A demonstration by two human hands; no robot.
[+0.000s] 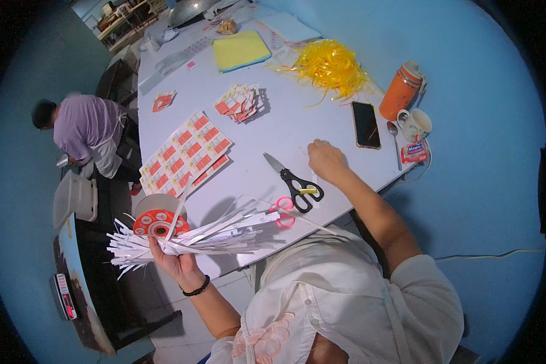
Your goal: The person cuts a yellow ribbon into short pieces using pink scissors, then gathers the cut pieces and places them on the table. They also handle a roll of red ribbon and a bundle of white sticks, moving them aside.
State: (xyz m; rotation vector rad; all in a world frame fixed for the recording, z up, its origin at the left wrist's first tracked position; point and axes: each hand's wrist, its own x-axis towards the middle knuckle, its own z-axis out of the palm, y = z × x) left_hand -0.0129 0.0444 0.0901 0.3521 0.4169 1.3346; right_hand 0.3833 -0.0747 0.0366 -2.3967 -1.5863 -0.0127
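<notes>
At the table's near left edge, my left hand (179, 266) is closed around a bundle of white paper strips (224, 238). Its fingers are partly hidden beneath the strips. A ribbon spool (159, 223) with a red printed face rests against the bundle just above my fingers, and a pale ribbon runs up from it. My right hand (327, 161) lies on the white tabletop with its fingers curled in; what they pinch, if anything, is too small to make out. Black-handled scissors (296, 185) lie left of it, blades pointing away. Pink-handled scissors (281, 212) are partly covered by strips.
Printed label sheets (188, 155), a pile of cut labels (241, 103) and yellow ribbon (330, 67) lie farther back. A phone (366, 124), spoon (395, 145), mug (414, 125) and orange flask (401, 91) stand right. Another person (94, 130) bends over at left.
</notes>
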